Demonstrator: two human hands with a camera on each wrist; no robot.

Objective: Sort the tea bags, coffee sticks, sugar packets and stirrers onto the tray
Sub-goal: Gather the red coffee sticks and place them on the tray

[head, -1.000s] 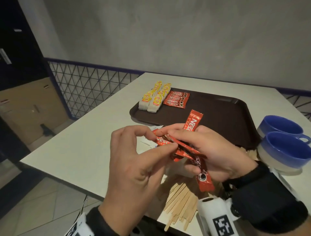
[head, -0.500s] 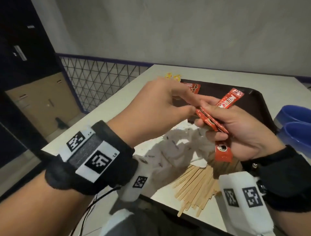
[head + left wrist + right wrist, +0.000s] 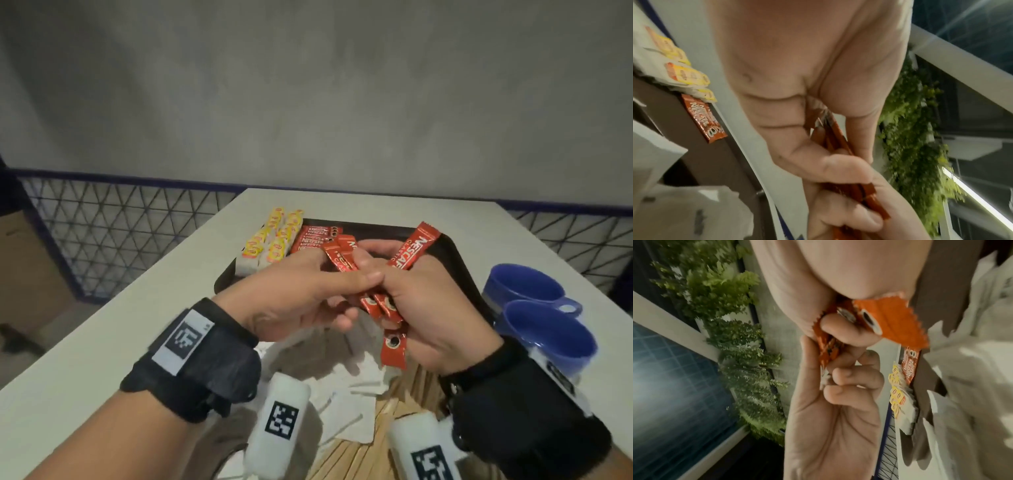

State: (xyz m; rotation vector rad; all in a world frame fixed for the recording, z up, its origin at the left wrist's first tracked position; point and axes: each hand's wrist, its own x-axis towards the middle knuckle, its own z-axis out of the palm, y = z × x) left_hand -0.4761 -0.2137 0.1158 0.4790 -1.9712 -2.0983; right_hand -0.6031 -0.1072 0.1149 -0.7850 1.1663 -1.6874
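Note:
Both hands hold a bundle of red coffee sticks (image 3: 376,301) above the near edge of the dark brown tray (image 3: 459,270). My left hand (image 3: 349,270) pinches two of the sticks (image 3: 830,134) between thumb and fingers. My right hand (image 3: 394,274) grips the bundle lower down, and one stick (image 3: 412,248) juts up past its fingers; its serrated end (image 3: 892,319) shows in the right wrist view. On the tray's far left lie yellow-tagged tea bags (image 3: 270,238) and more coffee sticks (image 3: 313,236). White sugar packets (image 3: 346,418) and wooden stirrers (image 3: 404,394) lie on the table under my wrists.
Two blue cups (image 3: 537,298) stand on the white table (image 3: 102,325) just right of the tray, close to my right wrist. A wire mesh railing (image 3: 113,233) runs beyond the table's left edge. The tray's middle and right parts are bare.
The hands have stayed together on the sticks and dropped lower in the view as the head tilted up. The left thumb now presses across the bundle.

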